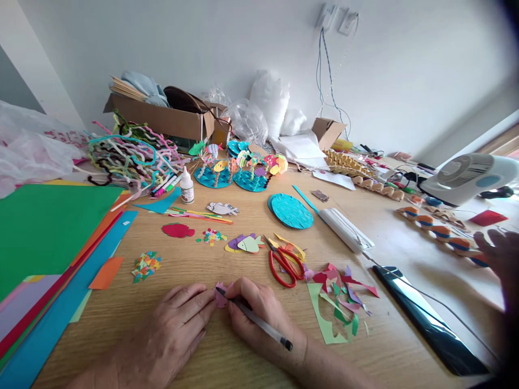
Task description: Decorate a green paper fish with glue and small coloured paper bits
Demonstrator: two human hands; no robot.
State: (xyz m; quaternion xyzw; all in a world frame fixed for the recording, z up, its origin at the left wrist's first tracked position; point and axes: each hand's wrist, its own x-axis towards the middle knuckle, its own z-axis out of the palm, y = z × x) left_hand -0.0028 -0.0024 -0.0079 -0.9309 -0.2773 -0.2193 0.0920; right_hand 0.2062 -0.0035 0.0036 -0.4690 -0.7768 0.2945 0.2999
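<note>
My right hand (263,310) is closed around a black-capped pen (259,322), its tip on a small pink paper cutout (220,296) lying on the table. My left hand (178,319) lies flat beside it, fingers stretched out, fingertips touching the cutout's left edge. Just beyond are overlapping paper fish (248,244), a red paper fish (178,230) and a drawn white fish (223,208). Red-handled scissors (286,265) rest to the right, near colourful paper scraps (340,292). Confetti piles (146,266) lie to the left.
Coloured paper sheets (52,232) cover the left side. A glue bottle (187,186) stands near pipe cleaners (130,151) and fish-decorated blue discs (213,177). Blue ovals (291,211), a white power strip (346,229) and a phone (425,319) lie rightward. Another person's hand (500,254) shows at right.
</note>
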